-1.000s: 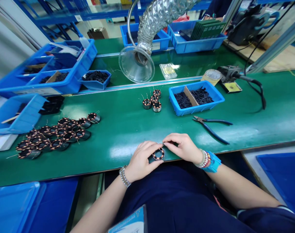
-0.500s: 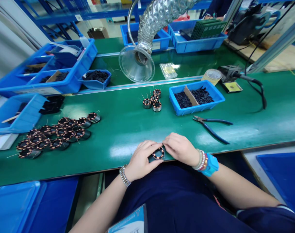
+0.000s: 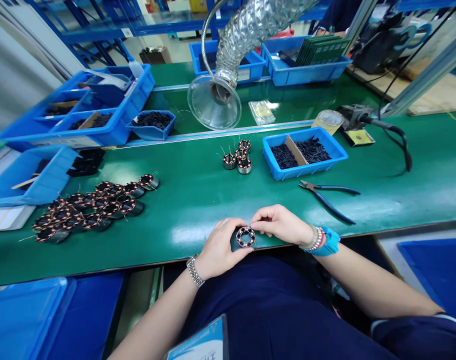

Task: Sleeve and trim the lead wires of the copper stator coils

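A ring-shaped copper-wound coil (image 3: pixel 245 237) lies near the front edge of the green table (image 3: pixel 190 200). My left hand (image 3: pixel 222 247) grips it from the left, thumb along its near side and fingers along its far side. My right hand (image 3: pixel 278 225) is at the coil's upper right, thumb and fingertips pinched together; whatever is between them is too small to make out. A small group of similar coils (image 3: pixel 244 165) stands farther back. Many more coils (image 3: pixel 96 204) are gathered on the left.
Pliers (image 3: pixel 325 195) lie to the right, below a blue bin (image 3: pixel 305 152) of black pieces. A clear funnel (image 3: pixel 215 102) on a silver duct hangs at the back. Blue trays (image 3: pixel 111 132) stand at the left, and a tape roll (image 3: pixel 328 120) at the back right.
The fingers of my right hand have shifted slightly and changed their pose at the coil's upper right. My left hand still holds the coil. The whole view has moved a little.
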Tool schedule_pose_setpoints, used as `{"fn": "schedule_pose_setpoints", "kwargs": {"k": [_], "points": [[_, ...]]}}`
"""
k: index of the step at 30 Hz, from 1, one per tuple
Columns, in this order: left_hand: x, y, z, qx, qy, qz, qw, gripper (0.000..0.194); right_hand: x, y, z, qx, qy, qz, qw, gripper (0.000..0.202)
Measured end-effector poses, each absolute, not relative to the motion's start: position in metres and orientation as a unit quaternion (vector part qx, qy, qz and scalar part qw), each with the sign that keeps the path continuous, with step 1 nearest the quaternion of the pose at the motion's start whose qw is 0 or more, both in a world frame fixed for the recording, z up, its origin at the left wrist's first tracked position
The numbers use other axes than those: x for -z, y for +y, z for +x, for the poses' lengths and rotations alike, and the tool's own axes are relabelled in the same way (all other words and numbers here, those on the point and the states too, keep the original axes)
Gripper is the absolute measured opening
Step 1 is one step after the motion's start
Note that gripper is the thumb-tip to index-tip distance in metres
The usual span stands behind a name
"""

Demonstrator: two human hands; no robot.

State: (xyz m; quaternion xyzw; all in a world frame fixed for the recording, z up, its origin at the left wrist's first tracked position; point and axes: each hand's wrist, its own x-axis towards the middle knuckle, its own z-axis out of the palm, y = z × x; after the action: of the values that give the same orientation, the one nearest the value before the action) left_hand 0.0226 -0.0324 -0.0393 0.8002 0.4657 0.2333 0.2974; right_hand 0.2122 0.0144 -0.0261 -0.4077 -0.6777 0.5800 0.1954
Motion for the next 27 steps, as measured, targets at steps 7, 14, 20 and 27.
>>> {"fn": "schedule_pose_setpoints", "kwargs": {"k": [7, 14, 20, 27], "points": [[0.043, -0.041, 0.032, -0.265, 0.500, 0.786, 0.247, 0.050, 0.031, 0.007, 0.210, -0.560, -0.656, -0.442, 0.246, 0.014], [0.028, -0.051, 0.030, -0.364, 0.470, 0.702, 0.392, 0.035, 0.012, -0.006, 0.215, -0.558, -0.694, -0.375, 0.258, 0.013], [0.014, -0.064, 0.025, -0.353, 0.297, 0.412, 0.786, 0.050, -0.002, -0.021, 0.214, -0.171, -0.884, -0.083, 0.426, 0.014], [0.011, -0.063, 0.019, -0.403, 0.420, 0.772, 0.256, 0.033, 0.017, -0.026, 0.215, -0.631, -0.619, -0.346, 0.316, 0.021]]}}
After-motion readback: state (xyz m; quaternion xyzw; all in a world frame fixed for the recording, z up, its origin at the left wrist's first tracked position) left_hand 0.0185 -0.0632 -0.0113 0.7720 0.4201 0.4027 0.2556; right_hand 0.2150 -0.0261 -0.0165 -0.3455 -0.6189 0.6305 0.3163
